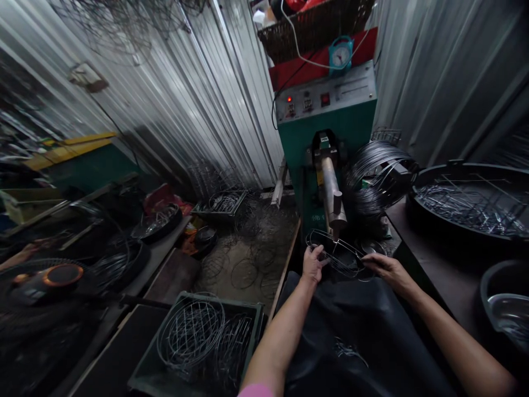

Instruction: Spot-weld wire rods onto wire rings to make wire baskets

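Note:
Both my hands hold a small wire frame basket [336,255] just below the metal arm [333,193] of a green welding machine [326,138]. My left hand [313,263] grips the frame's left rim with its fingers curled. On the right rim, my right hand [382,267] pinches the wire. The frame sits under the arm's tip, over a dark cloth [355,331] across my lap.
A coil of dark wire [374,176] hangs right of the machine. A round tray of cut wire pieces [471,201] sits at right, a grey basin [506,309] below it. A green crate of finished wire baskets [202,339] lies lower left; wire rings litter the floor [252,259].

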Demonstrator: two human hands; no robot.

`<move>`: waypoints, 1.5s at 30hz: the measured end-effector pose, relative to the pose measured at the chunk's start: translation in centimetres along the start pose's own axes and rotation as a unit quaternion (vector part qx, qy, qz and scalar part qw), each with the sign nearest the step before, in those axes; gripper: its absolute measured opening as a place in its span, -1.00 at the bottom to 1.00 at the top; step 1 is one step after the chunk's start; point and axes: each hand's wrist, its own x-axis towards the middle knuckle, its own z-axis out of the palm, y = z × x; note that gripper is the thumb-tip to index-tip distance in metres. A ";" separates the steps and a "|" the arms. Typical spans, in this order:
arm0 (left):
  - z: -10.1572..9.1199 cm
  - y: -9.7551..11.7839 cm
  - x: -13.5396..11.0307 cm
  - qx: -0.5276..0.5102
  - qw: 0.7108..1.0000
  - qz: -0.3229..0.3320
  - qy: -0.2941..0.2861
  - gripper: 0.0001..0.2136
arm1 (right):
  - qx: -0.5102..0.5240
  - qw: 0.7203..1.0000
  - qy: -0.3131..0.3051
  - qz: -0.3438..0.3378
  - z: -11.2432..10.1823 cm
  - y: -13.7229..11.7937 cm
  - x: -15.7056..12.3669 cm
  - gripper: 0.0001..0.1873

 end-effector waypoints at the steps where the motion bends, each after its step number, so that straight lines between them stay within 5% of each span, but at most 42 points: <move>1: 0.0 0.1 0.0 0.005 1.000 -0.003 0.003 -0.61 | 0.003 1.000 0.000 0.005 0.0 -0.1 0.1 -0.41; 10: -0.1 1.2 -1.0 0.047 0.998 -0.029 0.021 -0.64 | 0.035 0.998 -0.023 0.046 0.4 -1.4 -0.7 -0.41; 20: -0.3 1.3 -0.7 0.048 0.998 -0.024 0.019 -0.64 | 0.000 1.000 0.007 0.005 1.0 -1.0 -0.9 -0.37; 24: -1.4 -0.5 -3.6 0.137 0.986 0.090 0.031 -0.55 | 0.006 0.999 0.040 0.003 0.7 1.3 -2.6 -0.42; 26: -1.9 -2.1 -5.5 0.218 0.958 0.185 0.000 -0.40 | -0.002 0.998 0.053 0.030 0.6 2.6 -3.5 -0.46; 29: -1.5 -4.0 -7.3 0.288 0.930 0.226 -0.038 -0.37 | -0.006 0.996 0.078 0.046 0.9 3.7 -4.7 -0.50; 37: 0.0 -2.7 -7.2 0.273 0.941 0.185 -0.079 -0.74 | 0.056 0.996 0.052 0.043 2.1 -0.3 -5.4 -0.50; 45: -0.2 -1.9 -6.3 0.195 0.972 0.067 -0.113 -0.58 | 0.123 0.988 -0.044 0.082 2.2 -4.1 -0.4 -0.58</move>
